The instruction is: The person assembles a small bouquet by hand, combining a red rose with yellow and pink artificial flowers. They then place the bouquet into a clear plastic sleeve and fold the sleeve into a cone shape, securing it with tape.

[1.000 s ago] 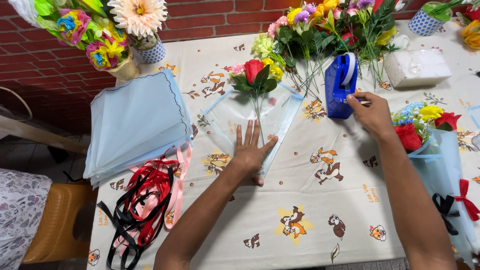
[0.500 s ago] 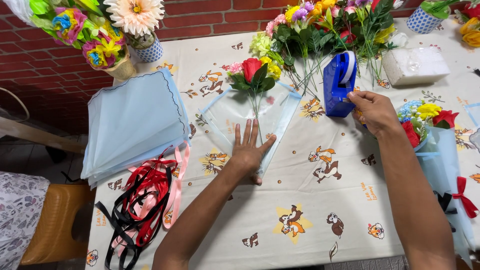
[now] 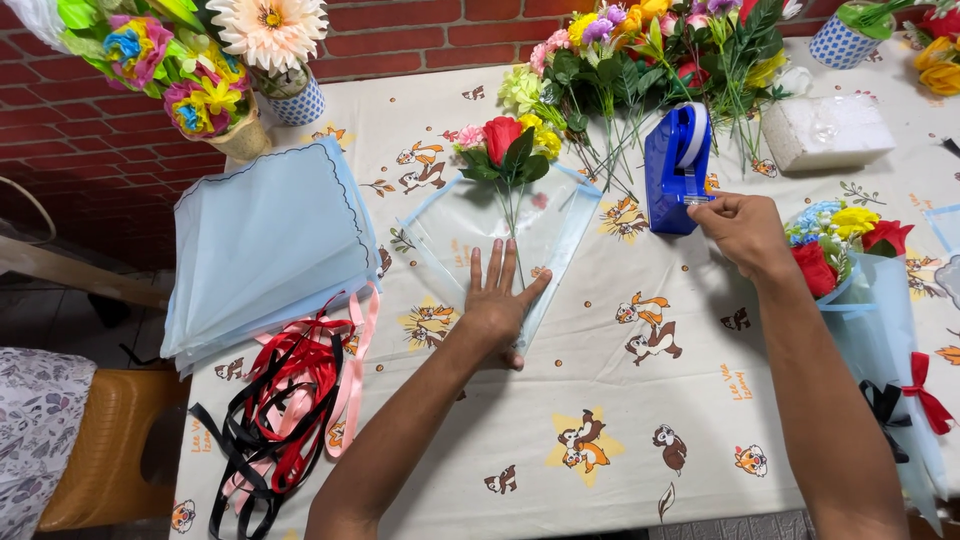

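Observation:
My left hand [image 3: 497,300] lies flat, fingers spread, on a clear wrapping sheet with a light blue border [image 3: 470,235]. On that sheet rests a small bunch of flowers with a red rose [image 3: 503,140], stems pointing toward my hand. My right hand [image 3: 742,228] pinches the end of clear tape at the cutter of a blue tape dispenser [image 3: 675,165], which stands upright on the table just right of the sheet.
A stack of light blue wrapping sheets [image 3: 260,245] and a tangle of red, black and pink ribbons [image 3: 285,400] lie at left. Loose flowers [image 3: 640,50] line the far edge. A wrapped bouquet [image 3: 860,270] lies at right, a white foam block [image 3: 825,130] behind it.
My right hand has shifted from beside the dispenser to its cutter and now pinches the tape end. My left hand stays pressed on the wrapping sheet.

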